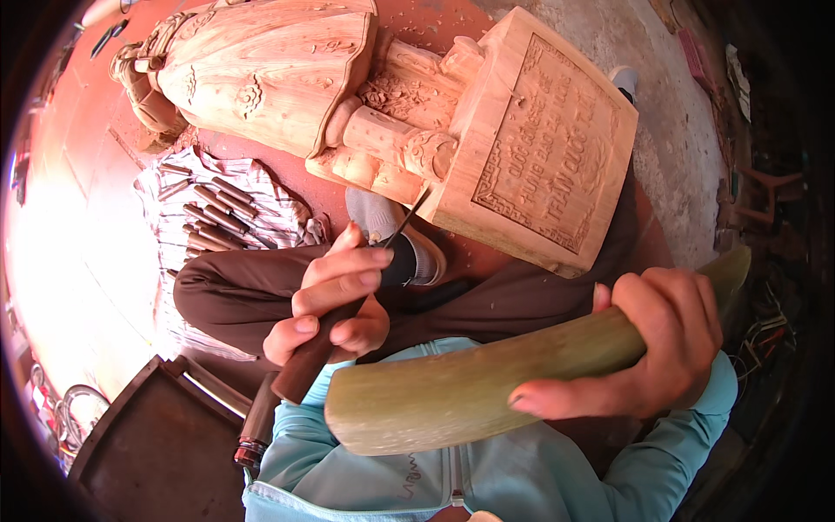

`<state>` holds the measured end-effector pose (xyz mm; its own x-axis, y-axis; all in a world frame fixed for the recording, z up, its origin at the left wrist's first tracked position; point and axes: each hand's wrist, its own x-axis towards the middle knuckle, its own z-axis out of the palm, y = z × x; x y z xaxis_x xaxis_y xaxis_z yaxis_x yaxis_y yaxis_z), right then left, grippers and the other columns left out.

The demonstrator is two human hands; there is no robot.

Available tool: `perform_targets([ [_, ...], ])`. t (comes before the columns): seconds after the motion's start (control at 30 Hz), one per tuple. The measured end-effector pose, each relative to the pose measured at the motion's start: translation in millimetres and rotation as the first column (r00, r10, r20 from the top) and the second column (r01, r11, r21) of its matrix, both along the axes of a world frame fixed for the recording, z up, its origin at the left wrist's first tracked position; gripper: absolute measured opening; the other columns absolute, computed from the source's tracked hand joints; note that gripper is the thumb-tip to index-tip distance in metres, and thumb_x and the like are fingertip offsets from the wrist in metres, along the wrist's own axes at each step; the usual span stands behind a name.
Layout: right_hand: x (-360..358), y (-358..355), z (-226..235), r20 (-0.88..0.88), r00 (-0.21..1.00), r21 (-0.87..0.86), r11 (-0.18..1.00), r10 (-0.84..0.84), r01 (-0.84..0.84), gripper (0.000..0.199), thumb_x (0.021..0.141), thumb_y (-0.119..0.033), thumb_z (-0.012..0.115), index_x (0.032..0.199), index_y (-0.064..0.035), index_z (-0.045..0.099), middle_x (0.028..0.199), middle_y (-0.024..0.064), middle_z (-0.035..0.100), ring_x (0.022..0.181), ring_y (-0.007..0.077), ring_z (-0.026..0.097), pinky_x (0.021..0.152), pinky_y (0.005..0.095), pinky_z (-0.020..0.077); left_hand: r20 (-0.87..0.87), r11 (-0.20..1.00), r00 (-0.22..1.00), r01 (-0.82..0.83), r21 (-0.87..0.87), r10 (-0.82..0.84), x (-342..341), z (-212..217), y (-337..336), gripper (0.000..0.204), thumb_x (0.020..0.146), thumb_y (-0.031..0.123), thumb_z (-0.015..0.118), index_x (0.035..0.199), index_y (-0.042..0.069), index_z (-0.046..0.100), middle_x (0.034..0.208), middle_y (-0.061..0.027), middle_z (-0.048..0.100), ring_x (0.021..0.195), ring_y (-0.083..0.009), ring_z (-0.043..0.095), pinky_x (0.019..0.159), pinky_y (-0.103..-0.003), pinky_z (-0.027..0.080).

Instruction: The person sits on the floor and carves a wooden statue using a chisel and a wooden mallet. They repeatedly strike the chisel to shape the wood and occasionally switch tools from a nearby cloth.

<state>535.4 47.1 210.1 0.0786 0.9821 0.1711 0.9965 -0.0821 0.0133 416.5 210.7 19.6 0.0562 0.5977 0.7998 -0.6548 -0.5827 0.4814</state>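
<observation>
A wood-carving chisel with a dark round handle (304, 365) is in my left hand (339, 300), its fingers curled around the upper handle. The thin blade slants up to the lower corner of a carved wooden statue (270, 74); I cannot tell whether its tip touches the wood. My right hand (652, 348) grips a thick greenish wooden mallet (435, 383) near its narrower end. The mallet's broad end lies close to the butt of the chisel handle, with a small gap in view. The statue lies on its side, its lettered pedestal (557, 148) toward the right.
Several dark-handled carving tools (217, 209) lie on a striped cloth (270, 187) at the left. A dark tray-like board (156, 444) stands at the lower left, beside a brown cylinder (258, 422). Wood chips dot the red floor (417, 17). My crossed legs lie below the statue.
</observation>
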Motion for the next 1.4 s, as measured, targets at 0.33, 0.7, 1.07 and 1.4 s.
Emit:
perform_targets([
  [0.33, 35.9, -73.3, -52.4, -0.284, 0.870, 0.053, 0.899, -0.403, 0.434, 0.068, 0.063, 0.011, 0.065, 0.128, -0.0020, 0.048, 0.094, 0.0144, 0.060, 0.077, 0.0321, 0.060, 0.069, 0.0373, 0.0490, -0.979, 0.937, 0.078, 0.284, 0.205, 0.191, 27.4, 26.8, -2.3, 0.028, 0.079, 0.020, 0.068, 0.103, 0.010, 0.059, 0.126, -0.0175, 0.051, 0.067, -0.0278, 0.066, 0.052, -0.035, 0.053],
  [0.7, 38.3, -115.2, -88.8, -0.470, 0.499, -0.063, 0.591, -0.728, 0.804, 0.047, 0.080, -0.004, 0.069, 0.121, 0.0047, 0.049, 0.102, 0.0125, 0.060, 0.088, 0.0195, 0.060, 0.079, 0.0294, 0.0469, -0.691, 0.799, 0.700, 0.514, 0.311, -0.181, 70.5, 47.9, -26.4, 0.042, 0.073, 0.036, 0.068, 0.105, 0.010, 0.062, 0.073, 0.0011, 0.050, 0.053, -0.0101, 0.043, 0.043, -0.022, 0.039],
  [1.07, 42.0, -139.0, -91.0, -0.565, 0.374, -0.182, 0.553, -0.736, 0.813, 0.065, 0.079, -0.015, 0.070, 0.132, 0.0054, 0.038, 0.118, 0.0168, 0.056, 0.108, 0.0250, 0.056, 0.092, 0.0356, 0.0430, -0.481, 0.866, 0.870, 0.322, 0.384, -0.109, 127.1, 44.8, -42.1, 0.034, 0.072, 0.040, 0.068, 0.100, 0.019, 0.064, 0.068, 0.0046, 0.040, 0.052, -0.0071, 0.040, 0.039, -0.020, 0.034],
  [1.4, 37.5, -117.6, -92.3, -0.674, 0.325, -0.073, 0.497, -0.664, 0.865, 0.037, 0.075, -0.005, 0.070, 0.110, 0.0007, 0.059, 0.105, 0.0101, 0.060, 0.096, 0.0218, 0.060, 0.086, 0.0337, 0.0453, -0.448, 0.867, 0.886, 0.316, 0.386, -0.124, 126.1, 38.8, -41.8, 0.026, 0.074, 0.030, 0.065, 0.098, 0.018, 0.064, 0.073, 0.0036, 0.046, 0.053, -0.0076, 0.040, 0.040, -0.020, 0.033],
])
